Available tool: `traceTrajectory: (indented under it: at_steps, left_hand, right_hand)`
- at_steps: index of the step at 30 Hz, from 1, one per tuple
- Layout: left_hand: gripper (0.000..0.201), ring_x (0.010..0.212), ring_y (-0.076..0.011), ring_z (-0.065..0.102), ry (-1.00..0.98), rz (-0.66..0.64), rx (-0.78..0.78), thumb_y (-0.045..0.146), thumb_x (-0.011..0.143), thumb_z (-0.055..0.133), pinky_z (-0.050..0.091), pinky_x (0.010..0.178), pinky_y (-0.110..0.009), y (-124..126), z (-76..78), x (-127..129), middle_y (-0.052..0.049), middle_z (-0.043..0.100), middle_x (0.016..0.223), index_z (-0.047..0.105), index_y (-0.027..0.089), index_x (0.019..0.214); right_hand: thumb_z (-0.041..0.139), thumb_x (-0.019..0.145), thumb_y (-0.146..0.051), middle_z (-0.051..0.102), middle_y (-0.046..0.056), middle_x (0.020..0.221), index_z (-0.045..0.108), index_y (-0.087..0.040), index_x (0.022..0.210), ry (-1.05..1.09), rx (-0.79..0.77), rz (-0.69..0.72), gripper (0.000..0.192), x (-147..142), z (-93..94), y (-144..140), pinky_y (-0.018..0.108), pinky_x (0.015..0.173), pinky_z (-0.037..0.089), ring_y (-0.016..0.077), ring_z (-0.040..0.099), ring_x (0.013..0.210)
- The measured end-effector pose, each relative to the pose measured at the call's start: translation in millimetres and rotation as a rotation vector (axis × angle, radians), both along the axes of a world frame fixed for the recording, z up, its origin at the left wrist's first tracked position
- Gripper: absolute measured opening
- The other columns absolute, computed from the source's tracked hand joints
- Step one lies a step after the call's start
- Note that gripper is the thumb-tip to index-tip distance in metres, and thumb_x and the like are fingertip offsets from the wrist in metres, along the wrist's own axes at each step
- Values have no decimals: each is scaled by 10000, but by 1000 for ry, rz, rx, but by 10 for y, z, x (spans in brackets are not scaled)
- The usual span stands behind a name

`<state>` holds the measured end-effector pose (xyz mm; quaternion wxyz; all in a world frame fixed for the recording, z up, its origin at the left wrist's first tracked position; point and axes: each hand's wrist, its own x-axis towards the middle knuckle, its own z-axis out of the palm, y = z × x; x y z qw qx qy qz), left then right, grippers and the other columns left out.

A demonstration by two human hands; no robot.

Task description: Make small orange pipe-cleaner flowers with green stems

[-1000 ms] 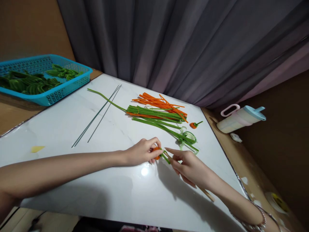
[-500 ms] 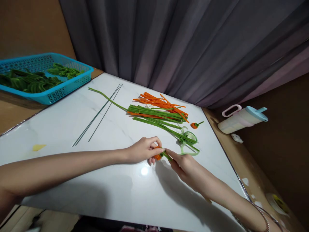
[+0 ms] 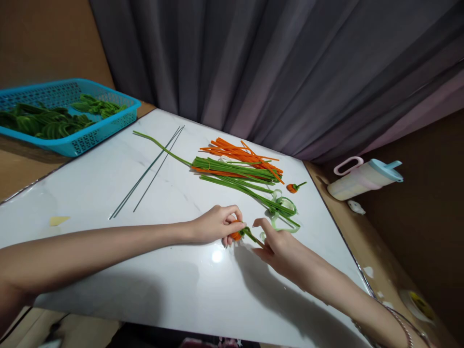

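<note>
My left hand (image 3: 216, 225) pinches a small orange pipe-cleaner pumpkin (image 3: 236, 235) just above the white table. Thumb and fingers cover part of it. From its top a green pipe-cleaner stem (image 3: 251, 235) slants down to the right. My right hand (image 3: 278, 245) is closed on the stem's far end, its index finger lifted and bent. A finished-looking orange piece with a green stem (image 3: 292, 188) lies apart at the right. Loose green pipe cleaners (image 3: 246, 190) and a coil of pale green ribbon (image 3: 286, 205) lie just beyond my hands.
Orange pipe cleaners (image 3: 232, 150) and a green bundle (image 3: 235, 167) lie at the back. Thin dark green wires (image 3: 147, 171) are at left, near a yellow scrap (image 3: 59, 221). A blue basket (image 3: 105, 136) holds green pieces. A tumbler (image 3: 357, 181) stands off the right edge.
My right hand has slid a little right along the green stem, away from the pumpkin, and its index finger has lifted. The left hand has stayed almost still.
</note>
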<state>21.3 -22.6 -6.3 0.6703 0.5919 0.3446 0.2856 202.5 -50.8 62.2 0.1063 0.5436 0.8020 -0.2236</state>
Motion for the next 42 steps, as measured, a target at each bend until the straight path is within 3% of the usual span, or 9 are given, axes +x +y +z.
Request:
traceTrajectory:
  at_steps: [2, 4, 8, 12, 19, 30, 34, 39, 42]
  left_hand:
    - [193, 437, -93, 562, -14, 12, -16, 331, 829, 571, 474, 427, -200, 11, -11, 1, 34, 584, 568, 464, 172, 816]
    - [192, 426, -97, 562, -39, 21, -46, 333, 828, 573, 474, 409, -202, 23, -23, 3, 33, 582, 563, 471, 170, 822]
    - [177, 414, -105, 568, -73, 21, -81, 318, 823, 578, 461, 383, -194, 35, -27, 7, 32, 581, 550, 489, 165, 821]
    - [176, 400, -100, 563, -68, 28, -81, 312, 820, 580, 462, 387, -190, 37, -15, 9, 27, 586, 537, 496, 156, 829]
    - [127, 385, -83, 542, -15, 10, -63, 261, 806, 568, 463, 391, -194, 18, -10, 3, 34, 598, 581, 488, 165, 826]
    - [210, 413, -77, 541, -132, -28, -2, 351, 832, 573, 457, 408, -186, 33, -35, -39, 28, 579, 597, 503, 153, 824]
    - [282, 414, -93, 564, -178, -3, -124, 394, 799, 621, 466, 397, -189, 105, -25, -40, -5, 619, 604, 499, 146, 853]
    - [325, 413, -112, 572, -206, 17, -170, 417, 766, 660, 455, 362, -188, 146, -9, -48, -12, 621, 558, 511, 141, 846]
    - [309, 418, -103, 570, -208, 11, -159, 413, 777, 650, 453, 361, -181, 129, -5, -45, -16, 635, 586, 509, 144, 831]
  right_hand:
    - [525, 788, -103, 422, -61, 495, 510, -166, 863, -51, -25, 9, 98, 47, 61, 8, 208, 433, 220, 86, 313, 408]
    - [492, 836, -140, 422, -47, 491, 472, -188, 731, -7, -15, 23, 117, 110, 134, 8, 217, 429, 217, 88, 335, 405]
    - [404, 904, -219, 481, -32, 560, 443, -201, 790, 211, 122, 30, 121, 180, 201, -34, 209, 444, 270, 94, 390, 437]
    - [485, 879, -274, 531, -31, 610, 488, -188, 956, 317, 142, 20, 115, 120, 96, -88, 199, 440, 291, 87, 394, 428]
    - [391, 900, -197, 510, -18, 569, 516, -171, 786, 376, 271, 114, 171, 5, 1, -35, 190, 455, 291, 89, 400, 447]
    - [405, 913, -231, 516, -14, 585, 521, -167, 799, 357, 213, 142, 175, -165, 112, 134, 194, 465, 275, 85, 381, 458]
    - [469, 898, -332, 547, -20, 653, 447, -175, 1030, 305, 178, 92, 207, -31, 294, 177, 195, 455, 307, 93, 404, 462]
    - [340, 929, -258, 587, 26, 695, 519, -170, 965, 208, 187, 145, 203, 238, 499, 148, 222, 529, 366, 121, 490, 552]
    - [335, 932, -247, 562, 9, 642, 572, -161, 955, 199, 53, 182, 253, 288, 499, 96, 206, 495, 348, 92, 450, 491]
